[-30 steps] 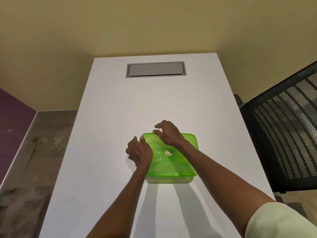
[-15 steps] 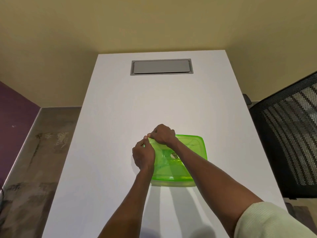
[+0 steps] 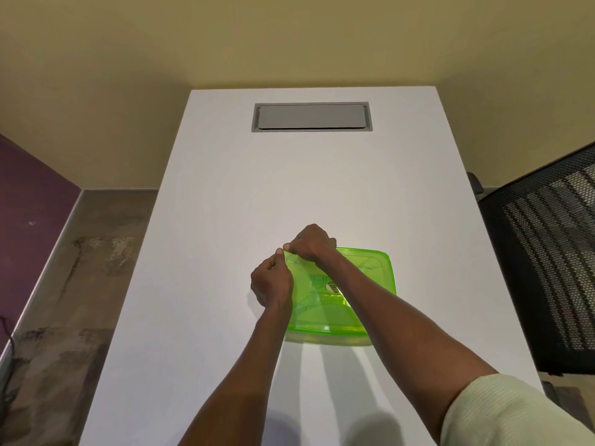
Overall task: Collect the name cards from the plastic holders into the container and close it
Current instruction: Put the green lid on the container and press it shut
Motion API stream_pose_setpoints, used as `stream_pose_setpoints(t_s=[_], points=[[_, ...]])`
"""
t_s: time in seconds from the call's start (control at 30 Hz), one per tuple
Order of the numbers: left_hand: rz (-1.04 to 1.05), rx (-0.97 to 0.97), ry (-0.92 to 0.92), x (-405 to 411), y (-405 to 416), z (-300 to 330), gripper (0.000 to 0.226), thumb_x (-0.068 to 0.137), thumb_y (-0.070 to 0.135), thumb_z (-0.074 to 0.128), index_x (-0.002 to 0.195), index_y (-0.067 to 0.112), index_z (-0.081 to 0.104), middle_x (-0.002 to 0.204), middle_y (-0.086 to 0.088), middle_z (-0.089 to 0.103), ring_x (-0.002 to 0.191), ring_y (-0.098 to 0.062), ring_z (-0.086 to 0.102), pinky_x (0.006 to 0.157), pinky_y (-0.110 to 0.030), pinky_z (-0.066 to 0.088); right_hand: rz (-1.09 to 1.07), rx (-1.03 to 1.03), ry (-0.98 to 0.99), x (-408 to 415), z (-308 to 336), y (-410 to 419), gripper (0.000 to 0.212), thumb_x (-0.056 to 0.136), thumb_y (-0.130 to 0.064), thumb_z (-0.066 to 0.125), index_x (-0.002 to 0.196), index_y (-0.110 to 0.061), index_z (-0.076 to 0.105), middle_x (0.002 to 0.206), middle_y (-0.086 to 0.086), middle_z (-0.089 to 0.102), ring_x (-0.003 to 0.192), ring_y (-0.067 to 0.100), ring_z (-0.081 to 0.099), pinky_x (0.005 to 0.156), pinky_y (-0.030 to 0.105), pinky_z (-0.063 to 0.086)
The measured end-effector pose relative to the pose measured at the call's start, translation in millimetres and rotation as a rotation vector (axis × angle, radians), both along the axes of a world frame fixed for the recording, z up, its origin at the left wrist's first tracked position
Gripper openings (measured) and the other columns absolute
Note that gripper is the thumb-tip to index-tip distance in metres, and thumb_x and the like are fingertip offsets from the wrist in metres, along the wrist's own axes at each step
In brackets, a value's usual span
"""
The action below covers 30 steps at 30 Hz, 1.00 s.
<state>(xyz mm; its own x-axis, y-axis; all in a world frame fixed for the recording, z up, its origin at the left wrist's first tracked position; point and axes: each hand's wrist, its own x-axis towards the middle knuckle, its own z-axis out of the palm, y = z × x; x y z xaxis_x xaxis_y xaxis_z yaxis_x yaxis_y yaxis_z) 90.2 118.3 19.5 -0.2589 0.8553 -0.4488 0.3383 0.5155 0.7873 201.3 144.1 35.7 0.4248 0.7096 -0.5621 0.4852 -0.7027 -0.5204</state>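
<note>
Both grips, left hand [image 3: 272,281] and right hand [image 3: 311,242], pinch the translucent green lid [image 3: 363,275] corner on smooth white table [image 3: 225,194]

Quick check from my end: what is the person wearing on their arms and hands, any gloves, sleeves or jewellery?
Both hands, left hand and right hand, are bare: no gloves, rings or watch visible. The left forearm is uncovered as far as the picture shows. The right arm has a pale cream ribbed-knit sleeve covering the upper arm, ending near the elbow.

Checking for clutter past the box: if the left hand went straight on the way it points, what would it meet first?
Likely only bare white table; the left hand points away from the person, the grey hatch lying farther off.
</note>
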Motion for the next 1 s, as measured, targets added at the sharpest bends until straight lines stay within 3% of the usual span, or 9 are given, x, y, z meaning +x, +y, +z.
stream_pose_setpoints(t_s=[0.17, 0.27, 0.37, 0.53, 0.7, 0.83, 1.0], points=[[0.007, 0.005, -0.01, -0.6, 0.7, 0.1, 0.037, 0.085, 0.048, 0.06, 0.064, 0.018, 0.07, 0.062, 0.004, 0.064, 0.071, -0.025, 0.059, 0.058, -0.025, 0.04, -0.008, -0.014, 0.015, 1.4, -0.2, 2.0, 0.038, 0.077, -0.041, 0.07, 0.096, -0.008, 0.068, 0.099, 0.003, 0.071, 0.098, 0.026, 0.061, 0.091, 0.039, 0.038], [0.024, 0.012, -0.023, -0.6, 0.3, 0.1, 0.035, 0.084, 0.048, 0.061, 0.075, 0.016, 0.074, 0.062, 0.008, 0.065, 0.073, -0.024, 0.06, 0.062, -0.024, 0.04, -0.006, -0.021, 0.017, 2.6, -1.5, 3.3, 0.032, 0.077, -0.04, 0.07, 0.075, -0.01, 0.058, 0.084, 0.003, 0.063, 0.087, 0.025, 0.057, 0.084, 0.038, 0.036], [0.032, 0.021, -0.029, -1.1, 0.3, -1.2, 0.036, 0.084, 0.048, 0.062, 0.084, 0.015, 0.076, 0.073, 0.003, 0.071, 0.073, -0.022, 0.058, 0.066, -0.025, 0.04, -0.018, -0.035, 0.011, 2.0, -1.9, 4.1, 0.04, 0.075, -0.04, 0.071, 0.061, -0.016, 0.043, 0.078, 0.001, 0.056, 0.081, 0.024, 0.052, 0.081, 0.037, 0.034], [0.035, 0.001, -0.039, -0.7, 1.6, -1.6, 0.037, 0.084, 0.046, 0.064, 0.057, 0.02, 0.067, 0.055, 0.008, 0.058, 0.066, -0.021, 0.055, 0.058, -0.024, 0.041, -0.042, -0.047, 0.009, 0.8, -4.4, 6.2, 0.035, 0.073, -0.042, 0.073, 0.07, -0.015, 0.05, 0.077, -0.001, 0.06, 0.082, 0.025, 0.055, 0.08, 0.037, 0.033], [0.055, 0.005, -0.018, 0.9, 2.9, -5.2, 0.032, 0.084, 0.044, 0.064, 0.079, 0.015, 0.076, 0.06, 0.015, 0.061, 0.074, -0.023, 0.06, 0.067, -0.024, 0.039, -0.046, -0.063, -0.044, -3.0, -5.6, 8.6, 0.036, 0.071, -0.043, 0.072, 0.081, -0.015, 0.053, 0.084, 0.0, 0.062, 0.084, 0.025, 0.055, 0.079, 0.036, 0.032], [0.057, -0.001, -0.018, 0.2, 2.5, -4.5, 0.038, 0.083, 0.045, 0.064, 0.062, 0.014, 0.068, 0.054, 0.007, 0.057, 0.065, -0.023, 0.054, 0.057, -0.024, 0.04, -0.054, -0.052, -0.066, -4.9, -5.2, 7.0, 0.038, 0.07, -0.044, 0.071, 0.085, -0.014, 0.054, 0.087, 0.001, 0.064, 0.089, 0.026, 0.058, 0.079, 0.037, 0.031], [0.053, -0.015, -0.079, -0.3, 1.8, -1.6, 0.033, 0.083, 0.044, 0.064, 0.064, 0.019, 0.071, 0.062, 0.011, 0.064, 0.073, -0.022, 0.061, 0.065, -0.025, 0.044, -0.029, -0.009, -0.12, -8.2, -1.8, 0.6, 0.042, 0.075, -0.045, 0.068, 0.095, -0.008, 0.065, 0.097, 0.006, 0.071, 0.096, 0.028, 0.063, 0.081, 0.037, 0.036]])
